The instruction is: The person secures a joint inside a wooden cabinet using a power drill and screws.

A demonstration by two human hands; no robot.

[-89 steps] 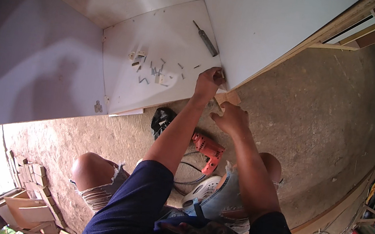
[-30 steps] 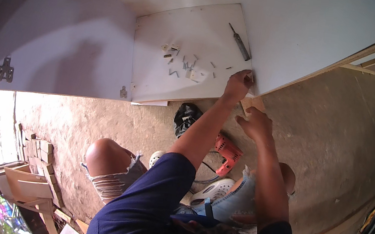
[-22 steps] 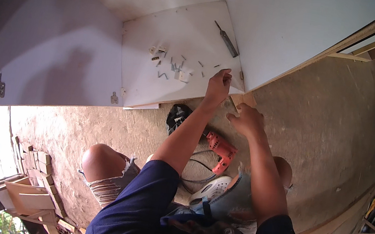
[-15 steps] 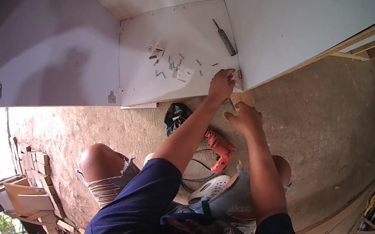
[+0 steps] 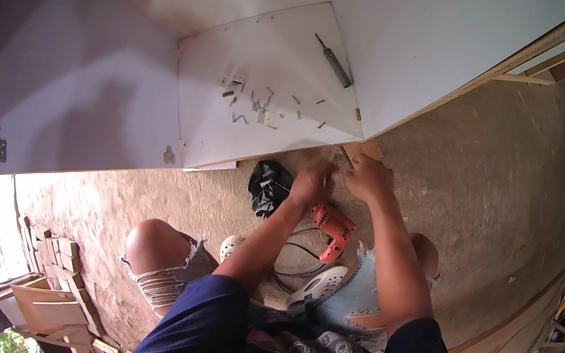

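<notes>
The left hand and right hand seem to be working together by a thin rod just off the front right corner of the white panel, its long axis slanting toward the front edge. Whether either curled hand is gripping anything, I cannot tell; the next move is probably calling for steadiness.

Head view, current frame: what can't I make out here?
All in the head view:
Left grip: too blurred to tell whether it holds anything.
Right grip: inner side hidden by its own back.
Red drill: front end hidden behind the left grip.
Screws: too small to tell head shapes.
</notes>
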